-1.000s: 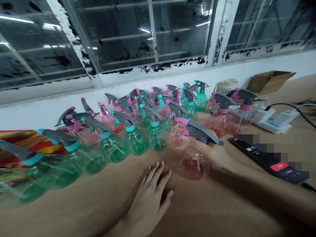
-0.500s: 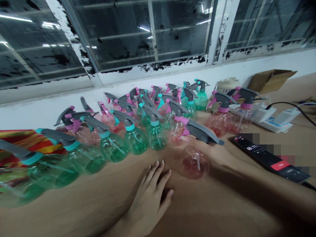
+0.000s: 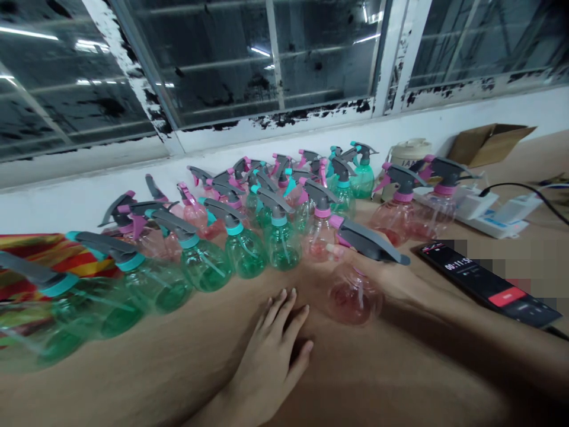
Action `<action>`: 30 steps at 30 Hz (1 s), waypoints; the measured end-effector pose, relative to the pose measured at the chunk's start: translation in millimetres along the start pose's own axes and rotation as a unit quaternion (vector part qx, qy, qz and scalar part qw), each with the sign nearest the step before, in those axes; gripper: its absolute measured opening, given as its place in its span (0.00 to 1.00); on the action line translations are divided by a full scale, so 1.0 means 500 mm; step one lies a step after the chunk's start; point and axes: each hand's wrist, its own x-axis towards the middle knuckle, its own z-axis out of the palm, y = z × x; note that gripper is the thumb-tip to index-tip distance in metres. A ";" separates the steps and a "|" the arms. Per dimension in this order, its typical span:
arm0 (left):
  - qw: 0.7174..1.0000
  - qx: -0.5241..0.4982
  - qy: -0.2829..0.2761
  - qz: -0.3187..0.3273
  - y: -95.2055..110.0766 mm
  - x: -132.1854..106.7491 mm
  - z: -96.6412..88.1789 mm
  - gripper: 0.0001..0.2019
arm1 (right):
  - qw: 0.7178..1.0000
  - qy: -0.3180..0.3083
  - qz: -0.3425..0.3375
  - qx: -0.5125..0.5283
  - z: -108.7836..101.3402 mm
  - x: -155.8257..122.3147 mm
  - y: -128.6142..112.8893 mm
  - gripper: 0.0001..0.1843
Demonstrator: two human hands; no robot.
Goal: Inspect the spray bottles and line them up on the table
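My left hand lies flat on the brown table, fingers stretched out, holding nothing. Just to its right stands a clear pink spray bottle with a grey trigger head and pink collar. My right hand wraps round this bottle's neck from the right, fingers under the trigger head, and is largely blended into the table colour. Behind them stand rows of green spray bottles and pink spray bottles.
A black phone showing a timer lies at the right. A white power strip with a black cable, a pale jar and a cardboard box sit at the back right. Striped cloth lies left. A window wall runs behind.
The pink bottle in my right hand has shifted slightly to the right and tilted a little. My left hand has stayed flat in place.
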 end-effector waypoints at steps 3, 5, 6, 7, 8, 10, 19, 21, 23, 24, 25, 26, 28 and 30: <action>1.000 -0.001 0.002 0.001 -0.001 -0.001 0.002 0.21 | 1.000 -0.020 0.004 0.012 0.001 0.003 0.004 0.11; 1.000 -0.001 0.002 0.001 -0.002 0.000 0.002 0.21 | 0.999 -0.026 0.005 0.031 0.003 0.003 0.010 0.09; 1.000 -0.002 0.002 0.001 -0.002 0.000 0.002 0.21 | 0.998 -0.031 0.005 0.047 0.004 0.002 0.013 0.08; 1.000 -0.002 0.002 0.001 -0.002 0.000 0.001 0.21 | 0.997 -0.035 0.007 0.064 0.005 0.001 0.016 0.07; 1.000 -0.002 0.002 0.001 -0.002 0.001 0.001 0.21 | 0.997 -0.033 0.014 0.075 0.006 0.000 0.019 0.07; 1.000 -0.002 0.000 0.001 -0.002 0.002 -0.001 0.21 | 0.997 -0.011 0.037 0.068 0.006 -0.003 0.024 0.08; 1.000 0.002 0.004 0.003 -0.001 0.001 0.001 0.21 | 0.998 0.025 0.063 0.020 0.004 -0.009 0.028 0.08; 1.000 0.006 0.000 0.002 0.000 0.001 0.001 0.21 | 0.998 0.005 0.058 0.032 0.005 -0.009 0.024 0.09; 1.000 0.007 -0.004 0.001 0.000 0.001 0.000 0.21 | 0.996 -0.028 0.054 0.058 0.005 -0.008 0.022 0.08; 1.000 0.007 -0.006 0.001 0.000 0.001 0.000 0.21 | 0.996 -0.040 0.051 0.066 0.004 -0.007 0.023 0.08; 1.000 0.006 -0.007 0.000 0.000 0.001 -0.001 0.21 | 0.995 -0.046 0.047 0.068 0.004 -0.006 0.024 0.08; 1.000 0.006 -0.006 0.000 0.000 0.002 -0.001 0.21 | 0.996 -0.044 0.043 0.063 0.003 -0.005 0.027 0.08; 1.000 0.005 -0.003 -0.001 0.000 0.003 0.000 0.21 | 0.999 -0.025 0.031 0.037 0.001 -0.002 0.030 0.08; 1.000 0.005 0.000 0.000 -0.001 0.003 0.001 0.21 | 1.000 -0.008 0.014 0.008 -0.002 0.002 0.027 0.09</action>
